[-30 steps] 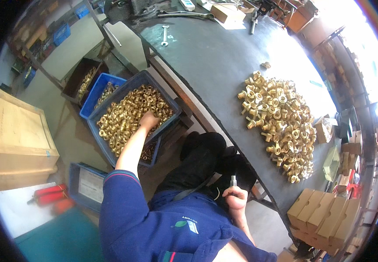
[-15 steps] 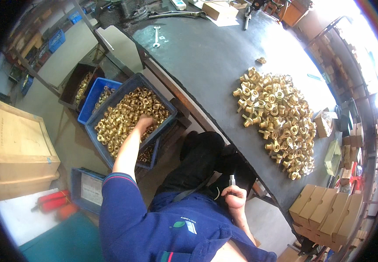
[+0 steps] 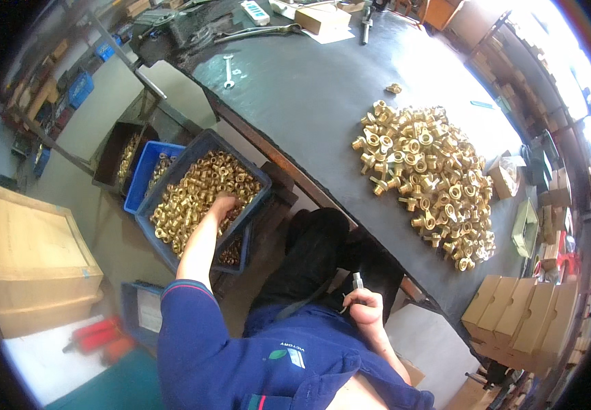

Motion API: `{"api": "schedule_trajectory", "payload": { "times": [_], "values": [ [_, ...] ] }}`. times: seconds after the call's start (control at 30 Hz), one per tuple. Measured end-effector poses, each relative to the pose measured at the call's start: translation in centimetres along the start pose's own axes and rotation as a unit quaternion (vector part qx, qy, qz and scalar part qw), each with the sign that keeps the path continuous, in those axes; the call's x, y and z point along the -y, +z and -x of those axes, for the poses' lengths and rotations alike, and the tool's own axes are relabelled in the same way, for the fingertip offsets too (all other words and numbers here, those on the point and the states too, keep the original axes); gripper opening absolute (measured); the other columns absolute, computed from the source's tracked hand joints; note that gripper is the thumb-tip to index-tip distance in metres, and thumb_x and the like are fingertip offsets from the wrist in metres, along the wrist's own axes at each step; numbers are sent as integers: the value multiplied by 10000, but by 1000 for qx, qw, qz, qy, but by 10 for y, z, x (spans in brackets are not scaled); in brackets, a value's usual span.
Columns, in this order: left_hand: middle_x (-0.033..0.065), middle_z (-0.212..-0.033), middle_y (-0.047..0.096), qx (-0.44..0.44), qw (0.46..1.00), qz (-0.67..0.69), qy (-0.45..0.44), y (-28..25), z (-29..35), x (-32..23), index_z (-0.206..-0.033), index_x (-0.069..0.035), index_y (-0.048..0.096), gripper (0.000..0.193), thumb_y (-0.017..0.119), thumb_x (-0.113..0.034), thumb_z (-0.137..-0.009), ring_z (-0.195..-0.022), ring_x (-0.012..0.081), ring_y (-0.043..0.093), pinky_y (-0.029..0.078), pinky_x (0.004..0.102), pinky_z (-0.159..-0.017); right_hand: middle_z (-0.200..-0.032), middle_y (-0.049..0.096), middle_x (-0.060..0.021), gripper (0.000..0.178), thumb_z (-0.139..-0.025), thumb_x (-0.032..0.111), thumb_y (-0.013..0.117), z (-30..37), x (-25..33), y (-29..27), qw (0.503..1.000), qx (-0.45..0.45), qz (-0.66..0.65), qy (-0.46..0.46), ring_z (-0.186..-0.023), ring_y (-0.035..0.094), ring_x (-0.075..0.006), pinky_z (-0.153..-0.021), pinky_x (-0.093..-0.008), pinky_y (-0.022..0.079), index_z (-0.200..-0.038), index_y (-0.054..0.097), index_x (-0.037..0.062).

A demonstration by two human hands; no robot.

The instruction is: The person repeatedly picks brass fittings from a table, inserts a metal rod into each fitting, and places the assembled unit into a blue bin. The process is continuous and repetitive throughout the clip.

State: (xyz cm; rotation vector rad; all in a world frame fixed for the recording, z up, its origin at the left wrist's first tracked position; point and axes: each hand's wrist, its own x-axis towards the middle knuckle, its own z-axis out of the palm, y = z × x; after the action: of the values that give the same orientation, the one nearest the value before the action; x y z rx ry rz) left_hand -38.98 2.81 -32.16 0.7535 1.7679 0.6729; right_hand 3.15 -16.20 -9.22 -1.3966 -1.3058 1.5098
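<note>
My left hand reaches down into a dark blue plastic bin filled with brass fittings. Its fingertips are hidden among the fittings, so whether it grips one does not show. Close to my lap, my right hand is closed around a silver metal tool with a squared tip; the tip sticks up above the fist, and the rest is covered by the fingers. On the dark tabletop to the right lies a large heap of brass fittings with ring-shaped lugs. One loose brass fitting rests beyond the heap.
The workbench edge runs between the bin and the heap. An open-ended wrench lies on the far left of the bench. Stacked cardboard boxes stand at the near right. A brighter blue bin and a wooden crate are on the left.
The whole view has shifted slightly with my head. My left hand stays in the bin among the fittings, and my right hand keeps its hold on the silver tool.
</note>
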Motion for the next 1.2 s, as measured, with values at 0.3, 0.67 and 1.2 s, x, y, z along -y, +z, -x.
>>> {"api": "schedule_trajectory", "payload": {
  "times": [0.3, 0.67, 1.2],
  "values": [
    [145, -889, 661, -29, 934, -279, 220, -19, 80, -69, -925, -44, 678, 294, 708, -216, -688, -848, 232, 640, 483, 329, -757, -614, 523, -56, 143, -558, 58, 530, 3, 6, -9, 997, 25, 71, -6, -587, 495, -136, -530, -260, 362, -672, 616, 45],
    [121, -917, 647, 352, 909, 100, 197, 72, 251, -164, -953, 47, 629, 193, 610, 61, -762, -800, 167, 626, 520, 286, -746, -671, 507, -120, 116, -603, 180, 558, -29, 39, 12, 962, 168, 148, -154, -645, 526, -281, -554, -365, 406, -668, 564, 84],
    [56, -851, 645, 425, 892, 33, 147, 126, 279, -175, -942, 33, 622, 153, 614, -3, -793, -758, 95, 595, 494, 230, -693, -611, 486, -120, 110, -628, 212, 559, -15, 40, -10, 940, 92, 274, -179, -576, 519, -302, -512, -399, 404, -643, 567, 104]
  ]
}}
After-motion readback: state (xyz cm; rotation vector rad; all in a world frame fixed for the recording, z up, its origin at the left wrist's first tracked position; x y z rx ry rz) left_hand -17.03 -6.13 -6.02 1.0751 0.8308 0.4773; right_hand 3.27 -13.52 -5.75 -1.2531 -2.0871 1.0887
